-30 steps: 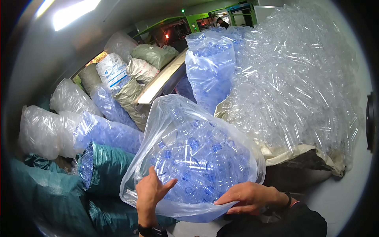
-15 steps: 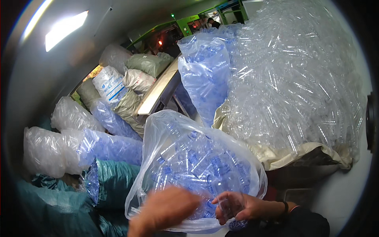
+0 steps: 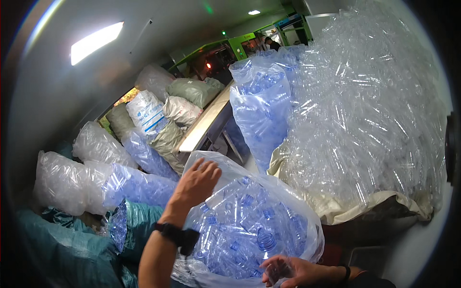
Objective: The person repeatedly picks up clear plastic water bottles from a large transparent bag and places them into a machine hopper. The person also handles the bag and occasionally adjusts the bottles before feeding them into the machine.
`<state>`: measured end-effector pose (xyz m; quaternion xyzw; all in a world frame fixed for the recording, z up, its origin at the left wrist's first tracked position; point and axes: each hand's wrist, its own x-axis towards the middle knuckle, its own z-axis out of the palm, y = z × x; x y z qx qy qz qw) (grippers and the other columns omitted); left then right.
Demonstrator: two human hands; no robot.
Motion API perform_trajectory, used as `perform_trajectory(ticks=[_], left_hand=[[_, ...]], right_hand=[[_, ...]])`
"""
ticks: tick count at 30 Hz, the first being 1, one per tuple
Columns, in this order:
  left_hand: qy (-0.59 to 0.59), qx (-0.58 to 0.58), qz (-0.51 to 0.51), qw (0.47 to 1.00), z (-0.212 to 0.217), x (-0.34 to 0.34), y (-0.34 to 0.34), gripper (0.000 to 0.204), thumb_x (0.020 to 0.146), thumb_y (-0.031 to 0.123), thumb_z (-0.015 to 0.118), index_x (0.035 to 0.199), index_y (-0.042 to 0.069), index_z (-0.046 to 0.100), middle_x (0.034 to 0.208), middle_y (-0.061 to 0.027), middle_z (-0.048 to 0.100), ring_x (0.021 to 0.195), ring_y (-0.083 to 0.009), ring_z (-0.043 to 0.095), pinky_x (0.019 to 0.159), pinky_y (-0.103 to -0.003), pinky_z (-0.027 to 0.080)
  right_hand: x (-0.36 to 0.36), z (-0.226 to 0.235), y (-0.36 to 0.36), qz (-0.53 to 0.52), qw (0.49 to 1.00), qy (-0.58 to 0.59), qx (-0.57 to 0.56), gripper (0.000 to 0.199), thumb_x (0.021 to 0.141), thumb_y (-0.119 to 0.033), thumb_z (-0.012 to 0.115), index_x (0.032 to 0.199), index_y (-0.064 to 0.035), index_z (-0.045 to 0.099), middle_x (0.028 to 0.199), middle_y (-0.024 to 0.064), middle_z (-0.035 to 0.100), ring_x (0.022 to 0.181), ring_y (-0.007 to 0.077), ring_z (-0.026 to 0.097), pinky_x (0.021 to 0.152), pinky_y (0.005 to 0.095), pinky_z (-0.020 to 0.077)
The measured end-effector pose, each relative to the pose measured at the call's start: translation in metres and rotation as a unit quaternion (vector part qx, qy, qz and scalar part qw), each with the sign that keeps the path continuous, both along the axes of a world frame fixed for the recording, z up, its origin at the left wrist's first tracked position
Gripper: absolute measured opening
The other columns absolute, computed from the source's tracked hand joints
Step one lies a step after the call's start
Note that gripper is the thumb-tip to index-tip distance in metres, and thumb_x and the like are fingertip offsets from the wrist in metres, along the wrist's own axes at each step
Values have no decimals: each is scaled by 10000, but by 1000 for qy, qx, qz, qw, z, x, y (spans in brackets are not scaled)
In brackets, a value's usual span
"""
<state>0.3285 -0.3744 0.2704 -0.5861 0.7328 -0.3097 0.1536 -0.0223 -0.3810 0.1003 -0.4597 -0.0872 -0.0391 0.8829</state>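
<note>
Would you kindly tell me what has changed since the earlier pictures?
The left hand has moved forward, to the far left rim of the translucent plastic bag of blue-tinted bottles. The right hand, first at the near rim, now seems to hold something clear, perhaps a bottle. The heap of clear plastic bottles stays unchanged.

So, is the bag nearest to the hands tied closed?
No, the bag gapes wide open, and bluish bottles show inside it.

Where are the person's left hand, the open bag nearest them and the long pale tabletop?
Left hand (image 3: 197,182): head view, back of the hand.
Open bag (image 3: 314,237): head view, right side of its rim.
Pale tabletop (image 3: 206,121): head view, upper surface.
</note>
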Motion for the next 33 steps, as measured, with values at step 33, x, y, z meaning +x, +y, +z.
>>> perform_trajectory(ticks=[33], left_hand=[[319,-650,561,402,-340,-437,415,741,657,520,904,1159,44,638,1436,-273,396,1327,-430,447,1072,-520,439]], right_hand=[[51,-42,163,402,888,41,-221,807,1041,-337,512,1626,-64,29,1568,231,315,1387,355,461,1129,486,395]])
